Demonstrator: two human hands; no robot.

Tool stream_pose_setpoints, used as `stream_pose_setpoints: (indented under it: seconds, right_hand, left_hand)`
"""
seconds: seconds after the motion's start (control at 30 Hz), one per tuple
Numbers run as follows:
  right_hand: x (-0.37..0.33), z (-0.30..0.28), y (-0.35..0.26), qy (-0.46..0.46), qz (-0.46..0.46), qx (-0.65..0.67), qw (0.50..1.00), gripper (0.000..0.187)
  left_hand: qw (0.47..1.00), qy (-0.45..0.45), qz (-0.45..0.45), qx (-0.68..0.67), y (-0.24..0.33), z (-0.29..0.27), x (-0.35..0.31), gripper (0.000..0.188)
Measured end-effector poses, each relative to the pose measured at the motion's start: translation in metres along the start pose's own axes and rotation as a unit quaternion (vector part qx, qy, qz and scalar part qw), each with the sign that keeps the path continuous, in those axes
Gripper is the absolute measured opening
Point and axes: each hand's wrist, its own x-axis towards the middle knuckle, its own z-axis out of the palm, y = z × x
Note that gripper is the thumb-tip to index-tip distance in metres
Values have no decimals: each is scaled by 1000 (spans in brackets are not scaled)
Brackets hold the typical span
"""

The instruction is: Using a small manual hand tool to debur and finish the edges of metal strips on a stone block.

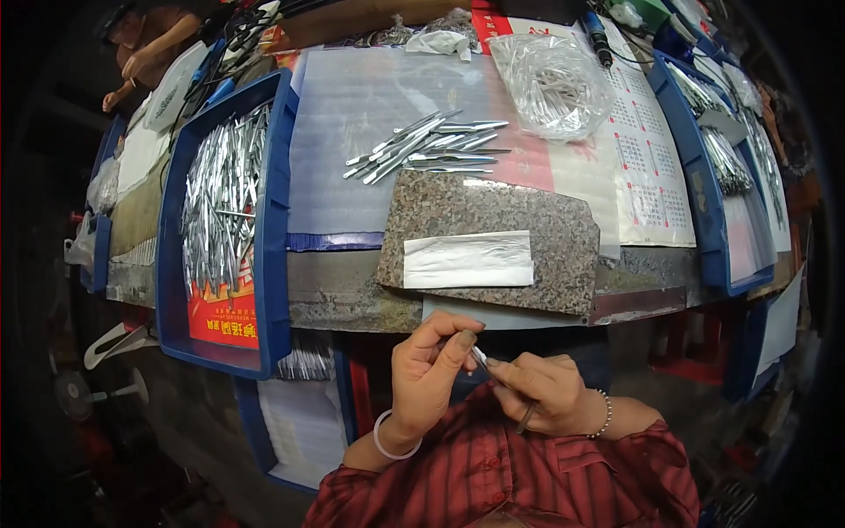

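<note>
In front of my chest, just off the table's near edge, both hands are closed on one slim silver metal tool (480, 357). My left hand (429, 365) pinches its upper end between thumb and fingers. My right hand (544, 387) grips the body, its thumb pressed along it, and the other end pokes out below the fingers. Most of the tool is covered, so its exact kind is unclear. Beyond my hands, a folded white cloth or paper (468, 260) lies on a speckled stone slab (493, 207). Behind the slab is a loose pile of similar slim metal tools (427, 145).
A blue tray (280, 176) on the left holds many such tools; another blue tray (682, 132) stands on the right. A clear plastic bag (550, 88) of thin pieces sits at the back. Below the table is a lower blue bin (255, 431). Another person (154, 44) is at the far left.
</note>
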Motion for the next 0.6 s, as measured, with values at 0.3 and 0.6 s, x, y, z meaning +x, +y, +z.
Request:
stream_pose_setpoints:
  seconds: [0.3,0.6]
  right_hand:
    - [-3,-1,4,-10,-18,-46,999,37]
    - [33,-51,5,-111,-114,-145,977,30]
  left_hand:
    - [999,-13,4,42,-3,-8,-2,12]
    - [871,-185,202,409,34,-21,25,21]
